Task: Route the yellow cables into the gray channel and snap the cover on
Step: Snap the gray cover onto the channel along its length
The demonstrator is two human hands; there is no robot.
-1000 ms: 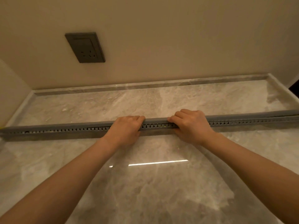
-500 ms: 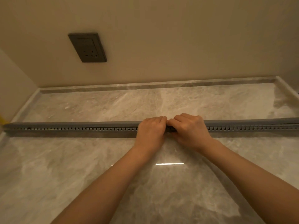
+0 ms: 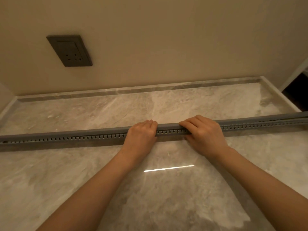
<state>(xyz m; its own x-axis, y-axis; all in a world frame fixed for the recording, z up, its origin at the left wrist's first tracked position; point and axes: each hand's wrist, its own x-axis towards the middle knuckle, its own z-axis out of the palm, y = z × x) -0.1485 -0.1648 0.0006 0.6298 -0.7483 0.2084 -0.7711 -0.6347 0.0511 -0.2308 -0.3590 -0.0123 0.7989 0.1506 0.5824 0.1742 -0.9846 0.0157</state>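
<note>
**Hands part along the channel**

My left hand (image 3: 141,135) has slid left, away from the right hand (image 3: 204,132), so a short stretch of cover (image 3: 168,126) shows between them. Both hands curl over the top of the gray channel (image 3: 83,138), clamped on it. The channel lies across the marble tabletop (image 3: 166,197) from left edge to right, with the wall outlet (image 3: 70,50) beyond it at the far left.

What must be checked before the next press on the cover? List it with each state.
1. Left hand grips the gray channel: ok.
2. Right hand grips it, fingers over the cover: ok.
3. Cover snapped down between the hands: cannot tell.
4. Yellow cables fully inside: cannot tell, none visible.
5. Channel lies on the marble counter: ok at the left; the right end leaves the view.
</note>
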